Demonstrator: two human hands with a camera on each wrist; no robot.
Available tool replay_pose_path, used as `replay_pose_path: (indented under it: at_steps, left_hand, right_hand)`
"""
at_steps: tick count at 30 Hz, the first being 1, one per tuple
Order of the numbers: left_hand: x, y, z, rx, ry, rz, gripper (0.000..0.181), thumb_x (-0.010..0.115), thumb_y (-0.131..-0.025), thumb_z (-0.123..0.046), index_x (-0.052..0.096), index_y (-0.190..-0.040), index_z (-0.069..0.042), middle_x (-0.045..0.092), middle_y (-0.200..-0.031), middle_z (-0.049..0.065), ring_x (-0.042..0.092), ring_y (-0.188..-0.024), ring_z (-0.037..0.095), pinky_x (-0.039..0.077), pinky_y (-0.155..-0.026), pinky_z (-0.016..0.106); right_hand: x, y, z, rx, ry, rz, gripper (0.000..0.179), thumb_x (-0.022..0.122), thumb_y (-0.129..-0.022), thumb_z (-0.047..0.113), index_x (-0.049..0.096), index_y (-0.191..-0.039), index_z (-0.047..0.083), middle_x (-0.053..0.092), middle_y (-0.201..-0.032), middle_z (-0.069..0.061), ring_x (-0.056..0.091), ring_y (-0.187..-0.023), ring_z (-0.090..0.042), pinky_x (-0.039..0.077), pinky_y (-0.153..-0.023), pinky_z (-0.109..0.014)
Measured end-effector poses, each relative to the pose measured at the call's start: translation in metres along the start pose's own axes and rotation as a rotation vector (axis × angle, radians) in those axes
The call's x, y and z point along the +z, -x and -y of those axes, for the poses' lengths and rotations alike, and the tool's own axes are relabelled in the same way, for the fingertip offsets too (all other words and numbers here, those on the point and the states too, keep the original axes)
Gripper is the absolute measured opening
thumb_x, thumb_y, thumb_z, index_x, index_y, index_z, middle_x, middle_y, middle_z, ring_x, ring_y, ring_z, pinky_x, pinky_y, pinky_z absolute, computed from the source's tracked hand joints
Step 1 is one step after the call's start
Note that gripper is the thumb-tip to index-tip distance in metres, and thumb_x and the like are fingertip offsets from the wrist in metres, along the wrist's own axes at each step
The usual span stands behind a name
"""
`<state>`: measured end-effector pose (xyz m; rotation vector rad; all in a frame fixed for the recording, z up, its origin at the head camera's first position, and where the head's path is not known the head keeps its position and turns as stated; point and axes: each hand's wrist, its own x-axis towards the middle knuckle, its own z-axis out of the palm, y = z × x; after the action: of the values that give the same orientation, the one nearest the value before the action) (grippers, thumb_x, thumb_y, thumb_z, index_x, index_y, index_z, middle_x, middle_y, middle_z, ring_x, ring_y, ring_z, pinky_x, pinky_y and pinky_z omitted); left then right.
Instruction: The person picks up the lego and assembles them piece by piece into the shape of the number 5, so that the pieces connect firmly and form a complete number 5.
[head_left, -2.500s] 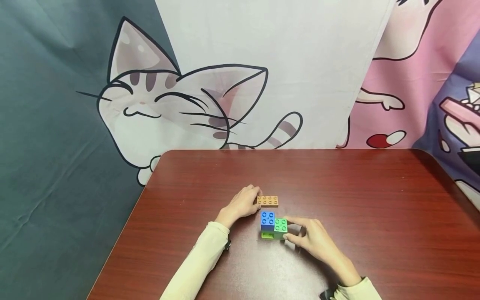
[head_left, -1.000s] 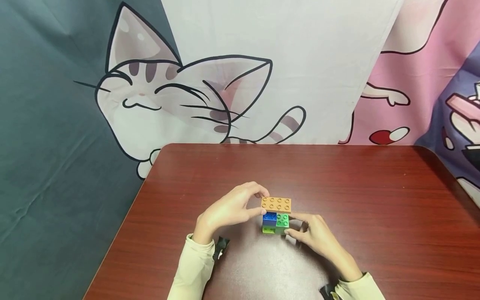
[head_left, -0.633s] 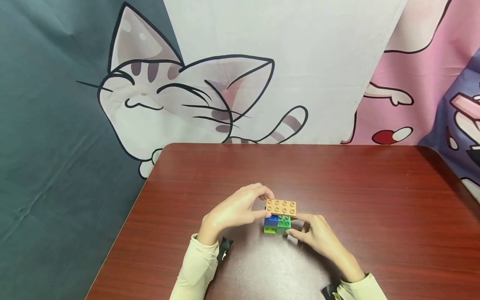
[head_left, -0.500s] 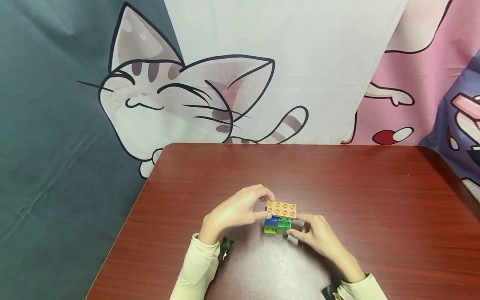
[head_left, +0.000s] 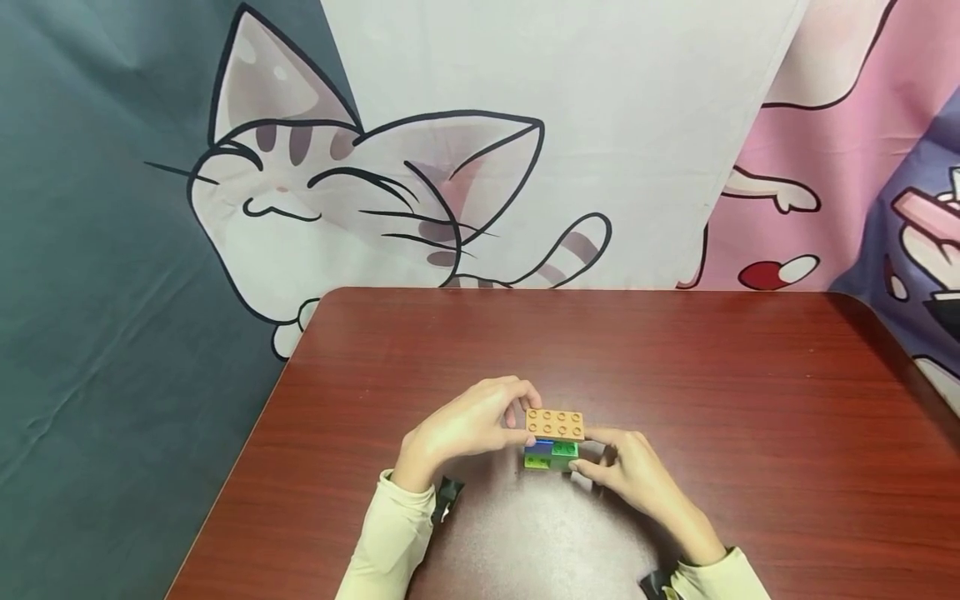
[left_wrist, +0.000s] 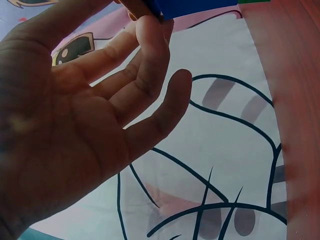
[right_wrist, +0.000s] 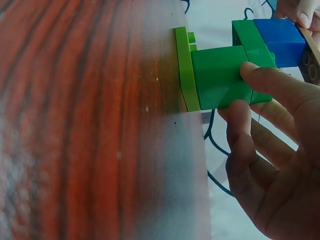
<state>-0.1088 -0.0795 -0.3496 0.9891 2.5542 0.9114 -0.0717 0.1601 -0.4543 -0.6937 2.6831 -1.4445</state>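
Observation:
My left hand pinches one end of an orange 2x4 toy plate between thumb and fingers, over a small stack. Studs face up; in the right wrist view the plate leans at an angle against the blue brick, its hollow underside partly showing. Below are green bricks and a thin lime plate on the table. My right hand grips the green part from the right. In the left wrist view, the orange plate and blue brick show only at the top edge.
The red-brown wooden table extends on all sides of the stack. Behind its far edge hangs a cloth printed with a cartoon cat. Dark straps sit at both wrists by the pale sleeves.
My left hand has picked the orange plate up from the table behind the stack, brought it over, then lowered it onto the blue brick. The right hand keeps its grip on the green part.

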Motion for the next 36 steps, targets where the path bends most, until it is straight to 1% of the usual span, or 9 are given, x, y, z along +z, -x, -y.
replay_pose_path:
  at_steps: [5,11,17,20,27,32,36]
  left_hand:
    - [-0.0003,0.0015,0.001,-0.017,0.004,0.014,0.03,0.078,-0.075,-0.013,0.059,-0.099,-0.013,0.058,-0.087,-0.002,0.054,-0.073,0.008,0.044,-0.068,0.018]
    - [0.0003,-0.0003,0.0022,-0.012,0.015,0.028,0.032,0.078,-0.074,-0.012,0.058,-0.098,-0.014,0.058,-0.086,-0.002,0.055,-0.074,0.009,0.044,-0.068,0.018]
    - [0.0009,-0.0016,0.0028,-0.004,0.021,0.036,0.031,0.077,-0.075,-0.012,0.056,-0.097,-0.014,0.058,-0.085,-0.001,0.055,-0.074,0.008,0.044,-0.068,0.018]
    - [0.0008,-0.0026,0.0031,-0.007,0.038,0.048,0.031,0.076,-0.075,-0.012,0.055,-0.097,-0.015,0.059,-0.085,-0.001,0.055,-0.073,0.009,0.045,-0.068,0.018]
    - [-0.0012,-0.0026,0.0056,-0.022,0.074,0.046,0.03,0.076,-0.074,-0.01,0.055,-0.095,-0.016,0.061,-0.083,-0.002,0.055,-0.073,0.009,0.046,-0.067,0.02]
    - [0.0003,-0.0036,0.0057,-0.012,0.083,0.053,0.03,0.076,-0.074,-0.01,0.055,-0.094,-0.016,0.062,-0.083,0.001,0.056,-0.074,0.011,0.046,-0.067,0.02]
    - [0.0003,-0.0034,0.0043,-0.017,0.082,0.052,0.03,0.077,-0.074,-0.011,0.055,-0.095,-0.016,0.062,-0.083,0.0,0.056,-0.074,0.011,0.045,-0.068,0.02]
  right_hand:
    - [0.0011,0.0003,-0.0008,-0.001,-0.008,0.003,0.036,0.076,-0.077,0.014,0.066,-0.11,0.003,0.065,-0.07,0.002,0.052,-0.044,-0.003,0.041,-0.038,-0.023]
    - [0.0012,0.0004,-0.0008,0.007,-0.015,0.003,0.037,0.076,-0.077,0.015,0.066,-0.11,0.002,0.067,-0.076,-0.003,0.053,-0.046,-0.003,0.043,-0.04,-0.025]
    - [0.0001,-0.0002,-0.0014,0.001,-0.017,0.004,0.036,0.076,-0.077,0.013,0.066,-0.11,0.001,0.066,-0.072,-0.001,0.052,-0.045,-0.001,0.042,-0.039,-0.024]
    - [-0.0004,-0.0003,-0.0016,-0.008,-0.016,-0.002,0.036,0.076,-0.077,0.013,0.066,-0.109,0.002,0.066,-0.071,0.0,0.052,-0.045,-0.001,0.042,-0.038,-0.023]
    - [-0.0013,-0.0005,-0.0001,0.008,0.001,-0.004,0.041,0.076,-0.076,0.013,0.064,-0.111,-0.003,0.064,-0.068,0.001,0.051,-0.046,-0.002,0.042,-0.039,-0.024]
    - [-0.0014,-0.0007,-0.0003,-0.011,0.01,-0.01,0.037,0.076,-0.076,0.012,0.066,-0.109,0.0,0.063,-0.067,0.003,0.05,-0.046,-0.001,0.042,-0.039,-0.024]
    - [-0.001,-0.0009,-0.0003,-0.004,0.004,-0.008,0.036,0.076,-0.076,0.012,0.066,-0.109,0.001,0.063,-0.066,0.004,0.051,-0.046,-0.001,0.042,-0.039,-0.024]
